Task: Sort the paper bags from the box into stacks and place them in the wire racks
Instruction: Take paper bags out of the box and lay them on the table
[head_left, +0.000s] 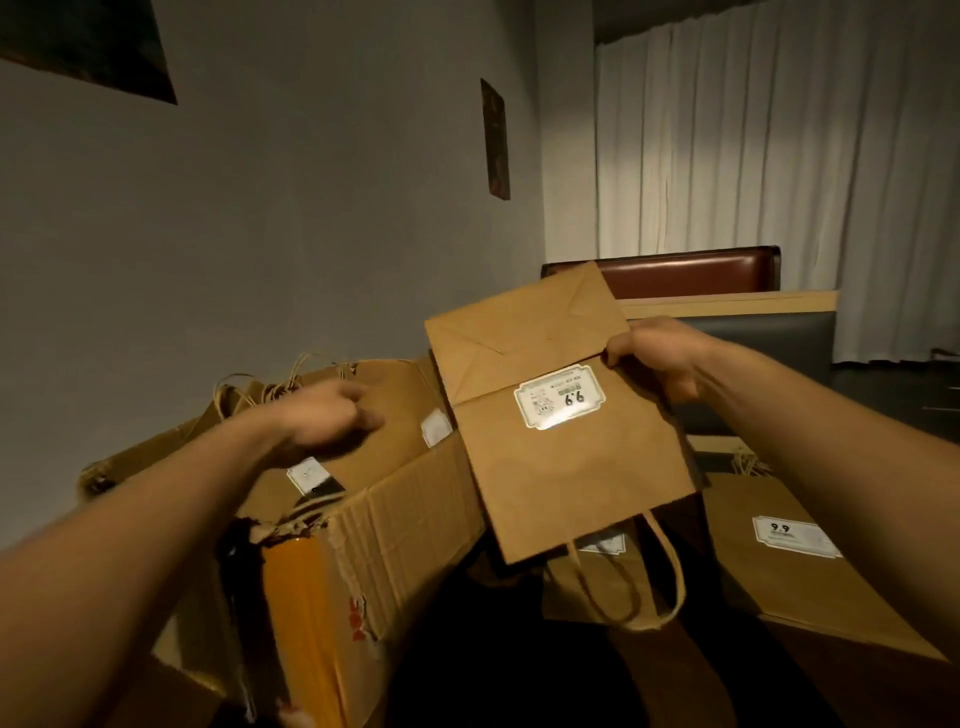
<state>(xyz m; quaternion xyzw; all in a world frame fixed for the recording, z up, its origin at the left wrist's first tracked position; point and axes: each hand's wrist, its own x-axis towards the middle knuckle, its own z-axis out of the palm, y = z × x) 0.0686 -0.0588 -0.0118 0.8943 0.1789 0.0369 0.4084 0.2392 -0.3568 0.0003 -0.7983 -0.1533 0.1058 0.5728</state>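
My right hand (657, 361) grips the right edge of a flat brown paper bag (561, 467), held up bottom end away from me, its twisted handles hanging down toward me. The bag carries a white "9.9" sticker. My left hand (332, 418) reaches into the open cardboard box (410, 525) at the left, blurred, resting on the brown bags (384, 441) packed inside it. Whether its fingers hold a bag I cannot tell. Twisted paper handles stick out of the far side of the box. No wire rack is in view.
A stack of flat bags (810, 577) with a "9.9" sticker lies at the lower right, another bag (597, 582) under the held one. Behind are a red-backed bench seat (691, 270), a table edge (727, 301), a white curtain (779, 156) and a grey wall.
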